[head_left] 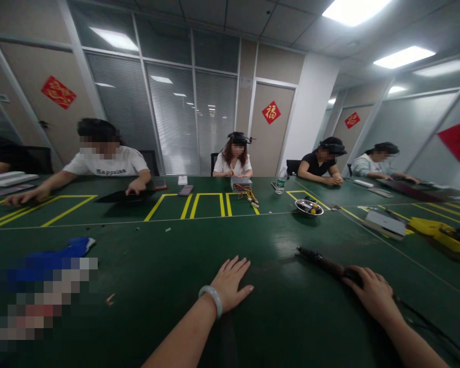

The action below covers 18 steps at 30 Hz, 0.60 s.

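Observation:
My left hand (232,286) lies flat on the green tabletop (168,296), fingers spread and nothing in it. A pale bangle (211,299) circles that wrist. On the right, the fingers of my right hand (373,294) curl over the rear end of a dark, slim corded tool that looks like an electric screwdriver (327,266). Its narrow tip points away to the left, low over or on the table; contact cannot be made out. A black cord (433,327) trails from behind my right hand toward the lower right corner.
A metal bowl (309,208) of small parts stands ahead, near a water bottle (281,180). Across the table a person (235,158) handles a grey box with coloured wires (241,185). A blue item (57,258) lies left; a yellow case (440,235) sits right. Other people sit around.

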### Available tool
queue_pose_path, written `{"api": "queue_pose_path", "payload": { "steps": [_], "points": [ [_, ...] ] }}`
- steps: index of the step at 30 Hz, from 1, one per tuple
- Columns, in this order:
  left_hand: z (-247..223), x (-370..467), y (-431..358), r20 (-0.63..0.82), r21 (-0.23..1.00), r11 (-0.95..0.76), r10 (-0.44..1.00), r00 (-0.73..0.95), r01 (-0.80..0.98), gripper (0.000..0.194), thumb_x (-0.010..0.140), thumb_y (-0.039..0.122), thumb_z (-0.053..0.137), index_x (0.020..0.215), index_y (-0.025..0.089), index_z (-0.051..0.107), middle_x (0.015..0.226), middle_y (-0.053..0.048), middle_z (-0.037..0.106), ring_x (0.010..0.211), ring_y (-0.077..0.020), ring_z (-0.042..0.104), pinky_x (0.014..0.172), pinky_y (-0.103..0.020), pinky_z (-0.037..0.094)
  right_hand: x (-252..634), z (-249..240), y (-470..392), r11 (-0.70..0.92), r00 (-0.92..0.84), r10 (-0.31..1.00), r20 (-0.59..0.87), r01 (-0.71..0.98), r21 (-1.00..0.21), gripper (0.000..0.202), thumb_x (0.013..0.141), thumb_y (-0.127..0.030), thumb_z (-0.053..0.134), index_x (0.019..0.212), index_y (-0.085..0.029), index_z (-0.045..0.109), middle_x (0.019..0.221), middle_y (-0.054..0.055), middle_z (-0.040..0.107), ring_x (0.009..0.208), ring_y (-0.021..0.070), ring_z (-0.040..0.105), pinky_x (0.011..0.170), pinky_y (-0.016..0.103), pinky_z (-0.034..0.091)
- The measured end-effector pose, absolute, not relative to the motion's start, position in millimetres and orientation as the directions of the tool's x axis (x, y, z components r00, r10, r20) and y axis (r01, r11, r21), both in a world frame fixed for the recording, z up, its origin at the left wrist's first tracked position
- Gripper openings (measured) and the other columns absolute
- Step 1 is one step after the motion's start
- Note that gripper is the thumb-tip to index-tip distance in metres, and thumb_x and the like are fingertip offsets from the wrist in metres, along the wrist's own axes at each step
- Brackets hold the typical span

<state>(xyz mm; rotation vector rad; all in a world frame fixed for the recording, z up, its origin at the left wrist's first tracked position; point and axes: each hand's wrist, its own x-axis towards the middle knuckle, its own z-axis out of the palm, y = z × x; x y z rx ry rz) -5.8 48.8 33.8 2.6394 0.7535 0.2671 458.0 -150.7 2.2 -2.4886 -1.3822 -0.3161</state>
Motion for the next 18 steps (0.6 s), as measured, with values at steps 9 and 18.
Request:
{"api": "queue_pose_path", "payload": {
  "steps": [9,18],
  "points": [
    [59,-2,35,0.42,0.376,-0.852,0.506,0.753,0.363,0.052,0.091,0.04,0.047,0.141,0.027,0.038,0.141,-0.002,0.047,0.13,-0.0204,0.041,0.11,-0.041,0.034,293,25,-72,-0.228,0.292,0.906,0.308,0.947,-0.226,0.038,0.084,-0.049,0.05,0.115,-0.029,0.057,0.114,0.006,0.058,0.105,0.0286,0.048,0.085,0.043,0.036],
    [56,1,33,0.441,0.349,-0.86,0.501,0.745,0.372,0.042,0.096,0.034,0.037,0.137,0.026,0.043,0.142,-0.002,0.045,0.127,-0.0175,0.045,0.109,-0.036,0.035,135,24,-13,0.026,0.016,0.979,0.202,0.978,-0.205,0.052,0.085,-0.02,0.042,0.137,-0.016,0.043,0.136,0.015,0.046,0.122,0.0296,0.037,0.102,0.044,0.025]
  ]
}}
